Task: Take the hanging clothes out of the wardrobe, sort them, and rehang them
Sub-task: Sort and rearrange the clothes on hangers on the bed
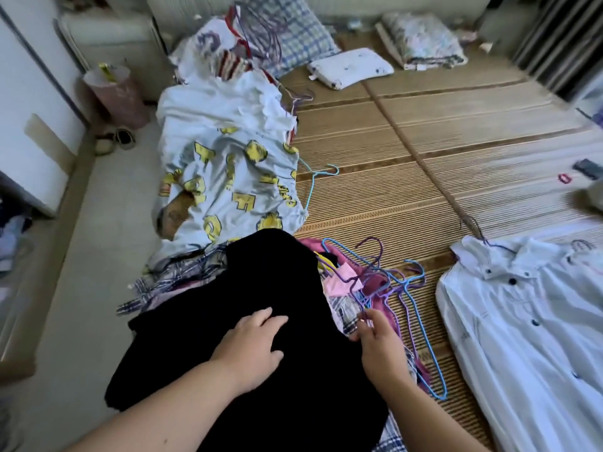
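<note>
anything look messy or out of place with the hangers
Yes: the wire hangers right of the black garment lie in a tangled heap, hooks pointing different ways, partly on pink clothes. The right hand pinches into it. One blue hanger lies alone beside the yellow-print cloth.

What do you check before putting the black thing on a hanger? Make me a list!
1. The left hand lies flat on the black garment: ok.
2. The right hand pinches the hangers: ok.
3. One hanger is free of the rest: not ok, they lie tangled together.
4. The garment's neck hole is found: cannot tell.
5. There is bare mat nearby for spreading out: ok.
</note>
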The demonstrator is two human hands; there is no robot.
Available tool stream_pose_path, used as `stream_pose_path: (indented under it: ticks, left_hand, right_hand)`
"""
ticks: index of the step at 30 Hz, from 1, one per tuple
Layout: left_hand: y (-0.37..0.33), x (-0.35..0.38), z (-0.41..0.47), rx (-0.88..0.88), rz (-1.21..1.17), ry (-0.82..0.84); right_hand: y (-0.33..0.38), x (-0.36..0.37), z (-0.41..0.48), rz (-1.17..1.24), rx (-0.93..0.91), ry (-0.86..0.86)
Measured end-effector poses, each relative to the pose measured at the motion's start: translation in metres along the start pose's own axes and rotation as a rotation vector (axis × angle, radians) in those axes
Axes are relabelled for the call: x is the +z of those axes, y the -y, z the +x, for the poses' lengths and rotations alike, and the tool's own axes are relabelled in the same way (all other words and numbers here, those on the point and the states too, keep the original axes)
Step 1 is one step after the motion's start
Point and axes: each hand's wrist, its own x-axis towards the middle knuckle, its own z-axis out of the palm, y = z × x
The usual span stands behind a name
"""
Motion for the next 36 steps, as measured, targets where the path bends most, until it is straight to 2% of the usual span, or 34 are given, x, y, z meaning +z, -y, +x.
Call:
stream_pose_path:
  ticks: [5,8,11,13,15,17,20,22,26,29,32,36]
  left_hand:
    - [-0.017,-0.080,-0.034,0.103,-0.037,-0.272]
    - [-0.018,-0.112,-0.057,0.127,0.098,-0.343]
    - [-0.009,-0.126,-0.085,0.050,0.238,-0.258]
    - [-0.001,-0.127,-0.109,-0.033,0.247,-0.129]
    - [0.001,-0.125,-0.140,-0.089,0.247,-0.090]
    - [-0.001,-0.120,-0.169,-0.111,0.217,-0.218]
    - [-0.018,-0.120,-0.218,-0.043,0.120,-0.617]
    - [-0.030,-0.126,-0.246,-0.007,0.116,-0.739]
    - [-0.042,-0.160,-0.304,-0.002,0.153,-0.784]
    - [-0.032,-0.194,-0.346,-0.034,0.025,-0.827]
    - [-0.008,-0.224,-0.382,-0.041,-0.100,-0.776]
    - [0.027,-0.251,-0.413,0.056,-0.263,-0.839]
  right_hand:
    - [0.030,-0.017,-0.054,0.035,-0.086,0.027]
    - [0.042,-0.027,-0.082,0.003,-0.138,0.102]
    - [0.059,-0.040,-0.109,-0.127,-0.223,0.202]
    - [0.071,-0.051,-0.126,-0.197,-0.295,0.199]
    - [0.085,-0.065,-0.146,-0.190,-0.354,0.174]
    - [0.098,-0.078,-0.166,-0.179,-0.420,0.141]
    - [0.122,-0.100,-0.204,-0.239,-0.514,0.105]
    - [0.145,-0.108,-0.228,-0.307,-0.570,0.105]
    - [0.201,-0.116,-0.282,-0.347,-0.705,0.110]
    - [0.242,-0.118,-0.318,-0.350,-0.788,0.099]
    - [0.281,-0.115,-0.341,-0.358,-0.862,0.065]
    - [0.321,-0.092,-0.353,-0.325,-0.925,0.049]
